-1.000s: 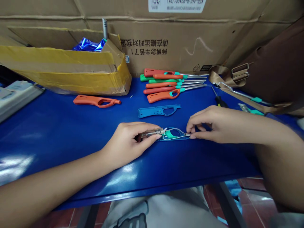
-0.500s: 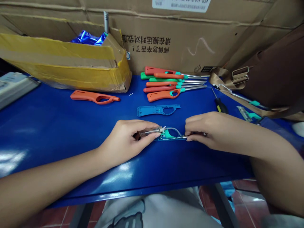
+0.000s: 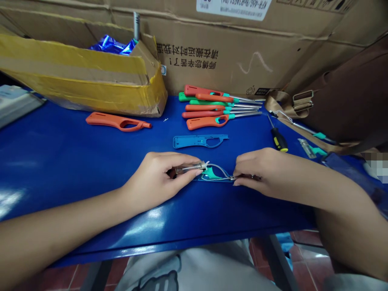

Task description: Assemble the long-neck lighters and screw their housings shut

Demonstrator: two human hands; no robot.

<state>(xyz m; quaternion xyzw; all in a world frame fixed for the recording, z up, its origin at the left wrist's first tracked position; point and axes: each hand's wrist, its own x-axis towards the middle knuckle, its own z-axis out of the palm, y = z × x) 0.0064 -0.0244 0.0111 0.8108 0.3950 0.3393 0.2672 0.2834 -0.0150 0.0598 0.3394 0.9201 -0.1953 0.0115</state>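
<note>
Between the fingers and thumb of my left hand [image 3: 163, 174] is a clear lighter fuel tank [image 3: 188, 167] with a white fitting at its right end. My right hand [image 3: 257, 171] pinches the metal lighter tube [image 3: 233, 178], most of which its fingers hide. A thin hose and wire arch between tank and tube. Under them lies a blue lighter handle half [image 3: 198, 179], partly covered by my left hand, with a green trigger [image 3: 211, 173] at it. Just beyond, the other blue handle half [image 3: 190, 141] rests with its inside facing up.
Several finished-looking lighters [image 3: 209, 123] are stacked at the back. An orange handle shell [image 3: 109, 121] lies left, by a taped carton [image 3: 121, 93]. At right are a screwdriver [image 3: 278, 139], a spare tank [image 3: 306, 148], another metal tube [image 3: 306, 128] and a brown strap [image 3: 277, 103].
The right hand, still pinching the tube, has shifted slightly left and down. The green trigger sits a little lower and further left. The whole view has moved slightly.
</note>
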